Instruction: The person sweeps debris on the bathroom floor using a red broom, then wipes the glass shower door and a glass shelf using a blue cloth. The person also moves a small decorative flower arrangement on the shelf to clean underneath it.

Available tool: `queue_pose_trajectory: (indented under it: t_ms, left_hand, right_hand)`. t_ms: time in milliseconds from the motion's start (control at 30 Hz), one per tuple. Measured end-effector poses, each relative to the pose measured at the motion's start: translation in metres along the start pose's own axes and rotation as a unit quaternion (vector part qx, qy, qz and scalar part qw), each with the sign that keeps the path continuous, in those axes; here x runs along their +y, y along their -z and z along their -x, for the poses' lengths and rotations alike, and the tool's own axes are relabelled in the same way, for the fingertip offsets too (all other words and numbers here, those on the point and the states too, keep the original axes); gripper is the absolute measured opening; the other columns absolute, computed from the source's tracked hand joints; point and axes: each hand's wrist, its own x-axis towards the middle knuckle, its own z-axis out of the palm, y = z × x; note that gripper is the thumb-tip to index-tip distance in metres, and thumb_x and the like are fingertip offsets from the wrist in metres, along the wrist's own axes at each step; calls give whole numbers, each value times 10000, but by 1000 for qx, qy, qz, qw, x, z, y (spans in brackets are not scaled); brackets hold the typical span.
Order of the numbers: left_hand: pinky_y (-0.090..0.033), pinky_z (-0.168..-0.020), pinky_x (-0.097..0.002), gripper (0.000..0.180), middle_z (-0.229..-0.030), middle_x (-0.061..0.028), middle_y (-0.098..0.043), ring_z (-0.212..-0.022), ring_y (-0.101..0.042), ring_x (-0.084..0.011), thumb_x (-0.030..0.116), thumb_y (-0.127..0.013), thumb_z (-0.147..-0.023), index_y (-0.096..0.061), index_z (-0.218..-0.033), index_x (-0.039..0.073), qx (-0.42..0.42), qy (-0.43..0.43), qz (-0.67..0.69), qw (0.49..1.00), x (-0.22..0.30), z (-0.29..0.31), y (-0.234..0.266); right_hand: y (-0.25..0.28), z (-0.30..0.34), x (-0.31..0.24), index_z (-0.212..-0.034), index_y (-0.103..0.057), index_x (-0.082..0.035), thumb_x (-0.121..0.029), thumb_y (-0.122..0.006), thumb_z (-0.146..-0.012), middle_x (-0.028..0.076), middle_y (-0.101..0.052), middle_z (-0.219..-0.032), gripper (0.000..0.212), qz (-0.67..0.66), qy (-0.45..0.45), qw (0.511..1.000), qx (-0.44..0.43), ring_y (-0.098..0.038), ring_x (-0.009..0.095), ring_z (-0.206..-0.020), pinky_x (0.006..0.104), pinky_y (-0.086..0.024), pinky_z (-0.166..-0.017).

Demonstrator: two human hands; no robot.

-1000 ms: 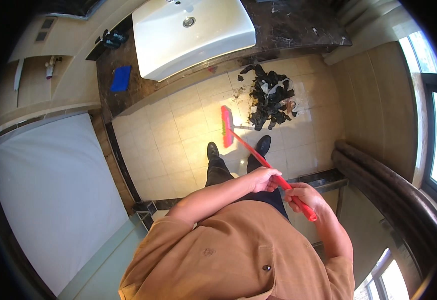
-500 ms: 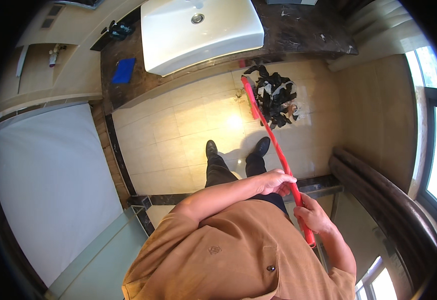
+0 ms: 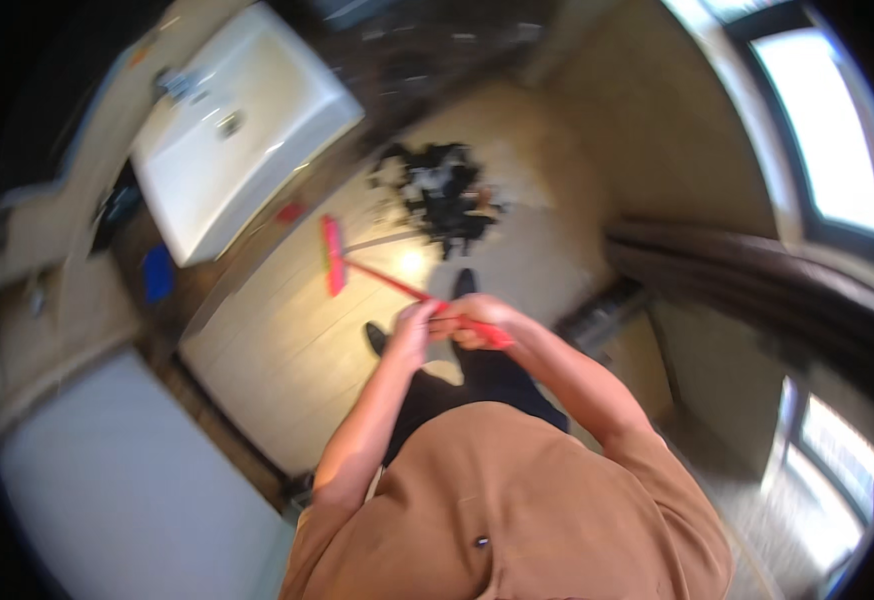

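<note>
Both of my hands are closed round the red handle of a broom (image 3: 387, 279) in front of my body. My left hand (image 3: 414, 330) grips it lower down, and my right hand (image 3: 477, 318) holds it close by, near its upper end. The broom's pink-red head (image 3: 334, 256) is off to the left, over the tiles; whether it touches them is hard to tell in the blur. A pile of black scraps (image 3: 445, 195), with some pale and brown bits, lies on the floor beyond my feet, apart from the broom head.
A white basin (image 3: 247, 130) sits on the dark stone counter (image 3: 397, 60) at the upper left, with a blue cloth (image 3: 158, 274) beside it. Dark rolled-looking drapery (image 3: 697, 260) runs along the right, below a bright window (image 3: 827, 130). Pale tiles (image 3: 257, 350) cover the floor.
The broom head has swung left, away from the black pile. My hands have come closer together on the handle and moved left in view. The whole view has turned.
</note>
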Motion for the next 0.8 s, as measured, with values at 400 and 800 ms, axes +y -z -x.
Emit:
queue_pose_trajectory:
  t_ms: [400, 800]
  left_hand:
    - [-566, -770, -311, 271, -1079, -98, -728, -898, -709, -166, 281, -542, -1049, -617, -1177, 55, -209, 61, -98, 971, -2, 22, -81]
    - [-579, -784, -357, 308, -1066, -132, -714, -912, -705, -239, 304, -564, -1040, -629, -1174, 34, -164, 147, -34, 975, -28, 51, -26]
  right_hand:
    - [-46, 157, 48, -1132, -565, 50, -112, -544, -902, 60, -546, -748, 282, 243, 168, 926, 236, -546, 146, -525, 314, -453, -460]
    - [-59, 181, 57, -1015, -584, 33, -97, -577, -886, 56, -565, -726, 183, 195, 12, 963, 184, -542, 152, -487, 310, -430, -448]
